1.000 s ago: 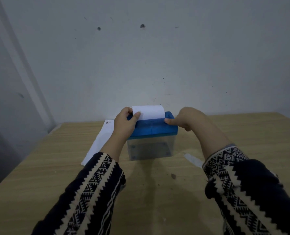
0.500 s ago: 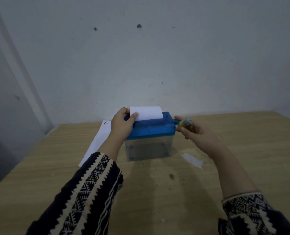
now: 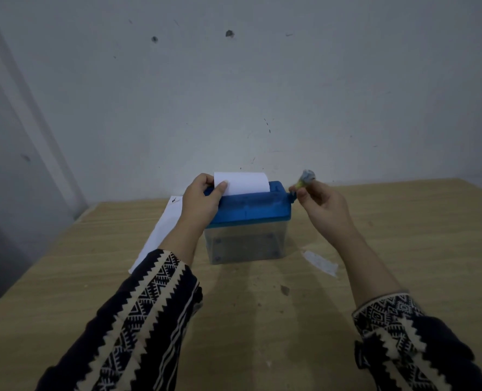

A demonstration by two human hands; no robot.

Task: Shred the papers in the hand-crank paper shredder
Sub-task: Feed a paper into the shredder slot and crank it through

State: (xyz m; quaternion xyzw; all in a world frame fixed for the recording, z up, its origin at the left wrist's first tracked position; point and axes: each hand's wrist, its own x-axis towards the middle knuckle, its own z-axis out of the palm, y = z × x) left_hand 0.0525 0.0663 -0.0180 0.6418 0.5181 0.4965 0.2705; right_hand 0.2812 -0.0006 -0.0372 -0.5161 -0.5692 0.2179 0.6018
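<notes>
Right now, the left hand (image 3: 203, 204) is pinching a white sheet (image 3: 244, 183) between thumb and fingers as it is standing in the slot of the shredder (image 3: 251, 210), which is sitting near the table's (image 3: 403, 235) far edge. The right hand (image 3: 324, 210) is curling its fingers round the crank knob (image 3: 307, 176) at the shredder's right end.

the shredder (image 3: 248, 221) is sitting on the table (image 3: 64, 277), paper sheets (image 3: 160, 230) lying to its left, a scrap (image 3: 320, 262) lying to its right.

Light wooden table (image 3: 403, 249) against a scuffed grey wall (image 3: 318, 94)
</notes>
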